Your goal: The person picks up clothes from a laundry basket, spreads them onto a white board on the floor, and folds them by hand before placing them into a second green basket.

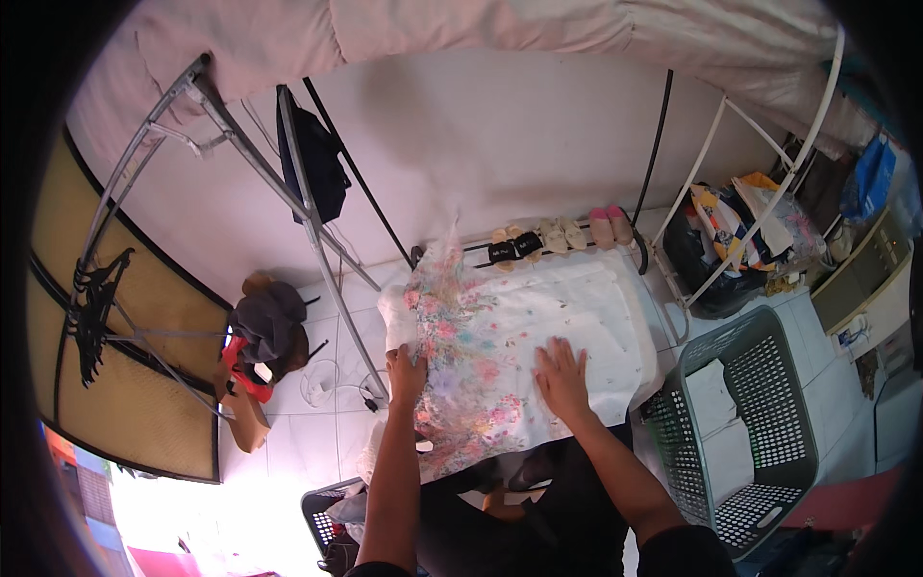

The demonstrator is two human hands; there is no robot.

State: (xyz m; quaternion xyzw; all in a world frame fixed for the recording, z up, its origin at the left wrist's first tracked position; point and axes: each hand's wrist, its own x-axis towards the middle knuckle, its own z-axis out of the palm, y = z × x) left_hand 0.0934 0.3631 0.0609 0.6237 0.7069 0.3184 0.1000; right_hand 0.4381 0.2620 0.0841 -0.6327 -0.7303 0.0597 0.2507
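Note:
A white cloth with a colourful floral print point(490, 360) lies spread over a padded, light-coloured surface point(398, 317) in front of me. My left hand point(406, 371) is at the cloth's left edge, with its fingers curled down; whether it pinches the fabric cannot be told. My right hand point(562, 379) rests flat on the white, sparsely printed part, fingers apart and holding nothing. Sheer printed fabric reaches up to a point at the far left of the cloth. Its near edge hangs by my dark-clothed lap.
A green perforated basket point(768, 425) holding white items stands right. Shoes line a low rack point(476, 249) behind the cloth. Metal frames point(317, 238) rise at left, with black hangers point(97, 317). Folded fabrics point(757, 216) fill a black bag at upper right.

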